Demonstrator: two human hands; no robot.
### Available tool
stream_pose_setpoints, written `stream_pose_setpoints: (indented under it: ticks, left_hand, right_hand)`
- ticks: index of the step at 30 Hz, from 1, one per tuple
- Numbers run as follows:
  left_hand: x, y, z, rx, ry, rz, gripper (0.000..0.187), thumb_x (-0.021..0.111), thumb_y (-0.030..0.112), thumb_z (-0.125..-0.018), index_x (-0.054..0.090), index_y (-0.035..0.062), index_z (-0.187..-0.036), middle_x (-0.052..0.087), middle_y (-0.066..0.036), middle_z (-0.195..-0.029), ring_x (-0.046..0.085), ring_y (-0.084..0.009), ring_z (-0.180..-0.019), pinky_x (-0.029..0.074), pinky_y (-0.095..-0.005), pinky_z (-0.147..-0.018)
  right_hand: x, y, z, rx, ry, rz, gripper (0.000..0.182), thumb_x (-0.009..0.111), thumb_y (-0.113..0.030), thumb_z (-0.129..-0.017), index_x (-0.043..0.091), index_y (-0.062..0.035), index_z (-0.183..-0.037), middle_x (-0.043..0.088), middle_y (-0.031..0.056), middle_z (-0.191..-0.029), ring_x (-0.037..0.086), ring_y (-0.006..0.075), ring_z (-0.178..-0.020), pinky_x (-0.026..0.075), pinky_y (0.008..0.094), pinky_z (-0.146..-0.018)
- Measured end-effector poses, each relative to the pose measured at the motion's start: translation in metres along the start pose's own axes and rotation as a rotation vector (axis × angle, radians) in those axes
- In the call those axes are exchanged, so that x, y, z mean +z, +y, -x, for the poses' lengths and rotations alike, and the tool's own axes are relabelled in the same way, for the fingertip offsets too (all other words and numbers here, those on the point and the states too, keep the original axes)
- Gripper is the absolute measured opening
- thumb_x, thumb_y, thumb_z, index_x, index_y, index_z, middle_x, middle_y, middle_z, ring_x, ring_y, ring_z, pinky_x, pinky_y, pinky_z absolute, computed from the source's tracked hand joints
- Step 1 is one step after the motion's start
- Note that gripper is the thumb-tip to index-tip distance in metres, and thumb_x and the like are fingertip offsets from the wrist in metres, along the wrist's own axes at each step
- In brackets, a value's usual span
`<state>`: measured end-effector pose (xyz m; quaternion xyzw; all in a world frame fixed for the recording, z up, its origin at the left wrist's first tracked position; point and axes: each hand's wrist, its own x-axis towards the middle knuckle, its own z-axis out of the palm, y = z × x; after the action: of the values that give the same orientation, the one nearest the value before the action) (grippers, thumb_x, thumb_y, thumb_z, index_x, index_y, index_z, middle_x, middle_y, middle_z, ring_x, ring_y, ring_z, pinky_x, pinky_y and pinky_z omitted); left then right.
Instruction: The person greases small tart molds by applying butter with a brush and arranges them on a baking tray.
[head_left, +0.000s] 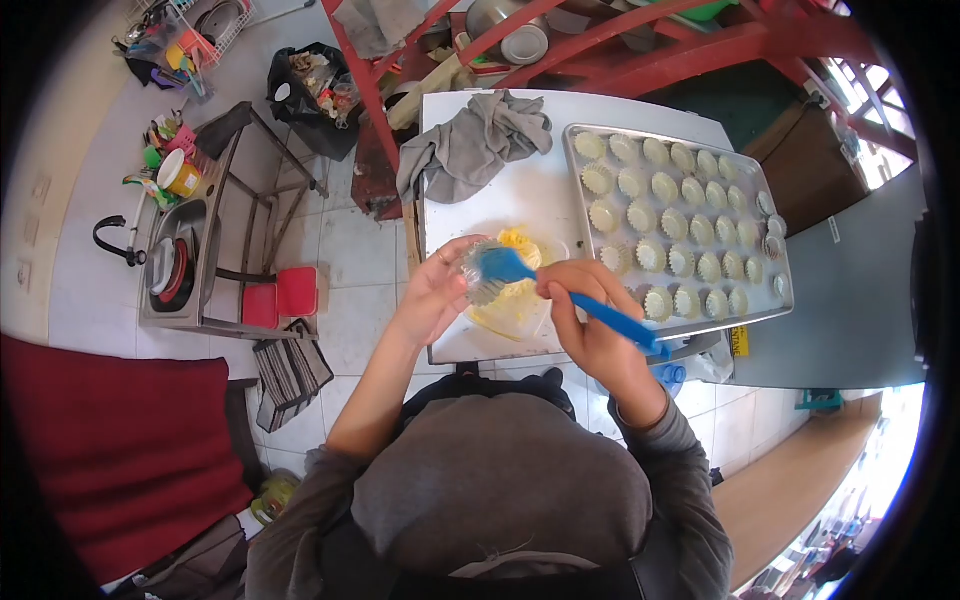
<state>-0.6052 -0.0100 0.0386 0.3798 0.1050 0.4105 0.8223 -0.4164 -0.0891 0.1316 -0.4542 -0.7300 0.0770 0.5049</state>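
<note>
My left hand (433,295) holds a small fluted tart mould (481,283) tilted above the white table. In my right hand (597,325) is a blue pastry brush (622,323), gripped by its handle. The brush head (505,265) meets the inside of the mould. Beneath both hands sits a clear plastic container (530,322) with a soft yellow spread (517,240) in it, partly covered by the hands and the brush. On the right, a metal baking tray (680,332) carries several rows of similar fluted moulds (652,256).
A crumpled grey cloth (480,140) lies on the back left of the white table (460,215). Red metal framing (640,45) stands behind it. To the left are a sink (190,225), a black rubbish bag (310,95) and a red stool (290,293).
</note>
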Motion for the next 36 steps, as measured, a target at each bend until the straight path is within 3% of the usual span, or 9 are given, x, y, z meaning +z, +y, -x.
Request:
stream_pose_setpoints:
  ticks: [12, 15, 19, 23, 26, 28, 31, 34, 36]
  left_hand:
    - [0.005, 0.002, 0.003, -0.242, 0.053, 0.246, 0.06, 0.034, 0.044, -0.097, 0.028, 0.0009, -0.137, 0.043, -0.017, -0.136, 0.046, -0.0351, -0.123, 0.039, -0.046, -0.102]
    - [0.003, -0.001, 0.003, -0.266, 0.105, 0.208, 0.059, 0.034, 0.043, -0.098, 0.026, 0.0012, -0.139, 0.041, -0.018, -0.137, 0.044, -0.0358, -0.124, 0.039, -0.0453, -0.102]
    - [0.001, -0.001, 0.001, -0.264, 0.07, 0.242, 0.056, 0.035, 0.041, -0.098, 0.029, 0.0013, -0.137, 0.043, -0.018, -0.135, 0.045, -0.0361, -0.123, 0.04, -0.0468, -0.101]
    - [-0.006, -0.014, 0.004, -0.286, 0.167, 0.245, 0.052, 0.036, 0.037, -0.099, 0.03, 0.0013, -0.137, 0.043, -0.019, -0.135, 0.045, -0.0374, -0.123, 0.04, -0.0485, -0.101]
    - [0.003, -0.013, -0.004, -0.322, 0.061, 0.236, 0.051, 0.038, 0.033, -0.098, 0.03, 0.0012, -0.137, 0.042, -0.018, -0.136, 0.043, -0.0397, -0.123, 0.038, -0.0496, -0.103]
    - [0.007, -0.019, -0.006, -0.372, 0.093, 0.299, 0.051, 0.039, 0.033, -0.098, 0.03, 0.0011, -0.137, 0.041, -0.017, -0.137, 0.043, -0.0406, -0.124, 0.036, -0.0503, -0.104]
    - [0.023, -0.037, -0.017, -0.366, 0.03, 0.213, 0.049, 0.04, 0.034, -0.097, 0.034, 0.0014, -0.134, 0.045, -0.016, -0.132, 0.045, -0.0347, -0.122, 0.037, -0.0489, -0.104]
    - [0.044, -0.054, -0.03, -0.396, -0.037, 0.175, 0.045, 0.046, 0.029, -0.096, 0.037, 0.0027, -0.131, 0.049, -0.013, -0.127, 0.049, -0.0263, -0.117, 0.04, -0.0447, -0.1]
    - [0.063, -0.07, -0.042, -0.363, -0.05, 0.059, 0.046, 0.051, 0.024, -0.094, 0.037, 0.0032, -0.132, 0.05, -0.011, -0.125, 0.05, -0.0242, -0.116, 0.04, -0.0426, -0.099]
  right_hand:
    - [0.01, 0.004, -0.001, -0.023, 0.06, 0.038, 0.025, 0.064, 0.007, -0.074, 0.06, -0.0011, -0.096, 0.062, 0.014, -0.092, 0.063, 0.029, -0.079, 0.052, 0.0328, -0.067]
    - [0.026, -0.004, -0.001, -0.036, -0.036, 0.112, 0.022, 0.064, 0.007, -0.075, 0.06, -0.0013, -0.096, 0.062, 0.0131, -0.09, 0.064, 0.0266, -0.077, 0.051, 0.0319, -0.064]
    - [0.017, 0.003, -0.003, 0.114, 0.154, 0.119, 0.018, 0.064, 0.005, -0.077, 0.06, -0.0019, -0.092, 0.062, 0.0128, -0.088, 0.063, 0.0276, -0.081, 0.051, 0.0328, -0.067]
    - [0.024, -0.005, 0.008, 0.037, -0.065, -0.087, 0.019, 0.062, 0.006, -0.077, 0.058, -0.0007, -0.095, 0.06, 0.0142, -0.09, 0.062, 0.0296, -0.078, 0.05, 0.0324, -0.067]
    - [0.008, 0.012, 0.017, 0.156, 0.11, 0.089, 0.02, 0.062, 0.006, -0.077, 0.058, -0.0004, -0.095, 0.059, 0.014, -0.089, 0.061, 0.0307, -0.077, 0.05, 0.0332, -0.067]
    - [-0.012, 0.016, 0.023, 0.231, 0.246, 0.06, 0.014, 0.06, 0.006, -0.081, 0.058, 0.0006, -0.093, 0.06, 0.0123, -0.087, 0.063, 0.0249, -0.074, 0.05, 0.0315, -0.065]
    - [-0.036, 0.003, 0.043, 0.349, 0.315, -0.259, 0.009, 0.057, 0.004, -0.084, 0.059, 0.0014, -0.092, 0.062, 0.0088, -0.084, 0.062, 0.0169, -0.073, 0.049, 0.0284, -0.064]
    - [-0.058, -0.003, 0.055, 0.307, 0.145, -0.021, 0.012, 0.059, 0.004, -0.083, 0.06, 0.0002, -0.093, 0.063, 0.0094, -0.085, 0.062, 0.0198, -0.073, 0.049, 0.0296, -0.064]
    - [-0.09, 0.006, 0.074, 0.381, 0.243, 0.094, 0.011, 0.06, 0.003, -0.082, 0.06, -0.0001, -0.093, 0.063, 0.0095, -0.085, 0.062, 0.0203, -0.074, 0.05, 0.0301, -0.064]
